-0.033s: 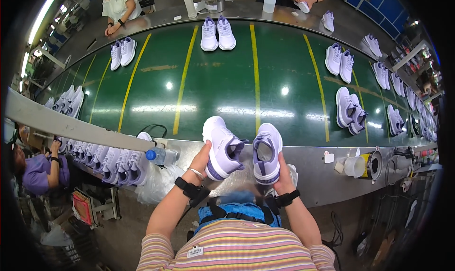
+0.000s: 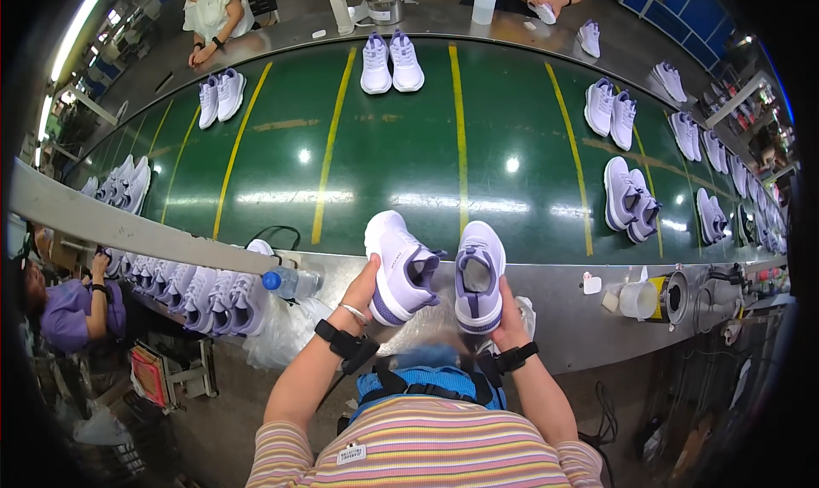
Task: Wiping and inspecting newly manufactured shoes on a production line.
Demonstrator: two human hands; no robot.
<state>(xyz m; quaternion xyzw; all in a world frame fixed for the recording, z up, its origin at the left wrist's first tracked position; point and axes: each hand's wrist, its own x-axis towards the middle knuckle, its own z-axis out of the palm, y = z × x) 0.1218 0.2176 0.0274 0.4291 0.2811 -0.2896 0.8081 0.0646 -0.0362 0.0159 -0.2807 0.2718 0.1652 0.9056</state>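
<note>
A pale lilac sneaker point(image 2: 392, 262) is in my left hand point(image 2: 363, 290), the fingers closed round its outer side and heel. It tilts, with its white sole turned to the left and its opening toward the right. My right hand point(image 2: 510, 320) grips a matching sneaker point(image 2: 485, 242) by its outer side near the heel. That one points toe away, and its grey inside and dark purple heel sole show. The two sneakers are side by side, slightly apart, above the metal ledge point(image 2: 426, 317) at the near edge of the green conveyor belt point(image 2: 401, 164). Some fingers are hidden beneath the sneakers.
Sneaker pairs stand on the belt, at the far middle point(image 2: 391, 64), far left point(image 2: 221, 98) and right point(image 2: 631, 200). A blue-capped bottle point(image 2: 292, 281) lies left, near a rack of sneakers point(image 2: 205, 296). Right are a white cup point(image 2: 638, 300) and a tin point(image 2: 670, 297). Co-workers sit across and left.
</note>
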